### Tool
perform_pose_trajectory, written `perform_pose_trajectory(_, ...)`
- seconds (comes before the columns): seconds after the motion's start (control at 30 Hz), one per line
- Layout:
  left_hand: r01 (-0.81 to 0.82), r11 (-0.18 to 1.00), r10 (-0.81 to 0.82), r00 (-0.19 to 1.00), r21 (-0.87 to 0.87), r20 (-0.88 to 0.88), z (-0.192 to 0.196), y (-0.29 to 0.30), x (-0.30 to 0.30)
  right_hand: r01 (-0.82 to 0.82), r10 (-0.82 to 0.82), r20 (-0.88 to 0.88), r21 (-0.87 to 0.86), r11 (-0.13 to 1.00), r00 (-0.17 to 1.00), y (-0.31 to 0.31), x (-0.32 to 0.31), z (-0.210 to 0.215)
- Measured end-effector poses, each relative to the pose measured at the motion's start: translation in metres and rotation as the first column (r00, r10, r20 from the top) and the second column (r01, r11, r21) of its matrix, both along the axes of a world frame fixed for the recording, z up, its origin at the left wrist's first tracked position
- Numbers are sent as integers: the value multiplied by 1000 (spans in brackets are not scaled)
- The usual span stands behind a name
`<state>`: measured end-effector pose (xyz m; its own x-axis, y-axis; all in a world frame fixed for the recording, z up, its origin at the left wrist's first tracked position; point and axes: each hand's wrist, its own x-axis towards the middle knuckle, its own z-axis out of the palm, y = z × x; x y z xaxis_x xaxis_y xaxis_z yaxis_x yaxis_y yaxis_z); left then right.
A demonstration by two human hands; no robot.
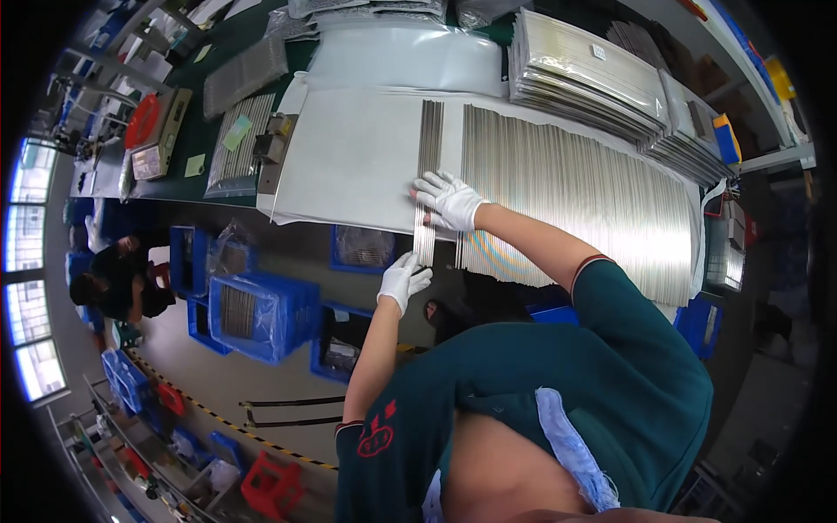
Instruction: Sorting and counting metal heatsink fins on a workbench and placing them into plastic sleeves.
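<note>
A narrow bundle of thin, straight metal rods lies on the white-covered worktop, its near ends reaching past the front edge. My left hand, in a white glove, is closed around those near ends. Across the bundle's middle lies my gloved right hand, palm down with fingers stretched out; a bare fingertip shows at its left. Just right of the bundle, beyond a narrow strip of white, spreads a wide sheet-like row of similar rods. My right forearm passes over part of that row.
Plastic-wrapped stacks of rods stand at the back right. A metal block sits at the worktop's left edge, with a bagged bundle and a scale beyond. Blue crates stand on the floor below; a person is at far left.
</note>
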<state>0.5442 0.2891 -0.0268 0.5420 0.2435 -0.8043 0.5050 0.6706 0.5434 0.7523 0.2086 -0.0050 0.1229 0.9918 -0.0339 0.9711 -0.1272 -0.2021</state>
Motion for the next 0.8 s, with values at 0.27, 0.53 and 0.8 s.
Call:
perform_pose_trajectory(0.27, -248, 967, 254, 953, 52, -166, -64, -50, -96, -165, 164, 41, 21, 986, 986, 40, 19, -18)
perform_pose_trajectory(0.53, 494, 697, -238, 843, 520, -482, -186, -178, -112, -142, 144, 46, -38, 989, 989, -42, 39, -14)
perform_pose_trajectory(0.8, 219, 621, 35, 951, 753, -306, -220, -142, -48, -187, 187, 1, 6, 982, 982, -114, 37, -3)
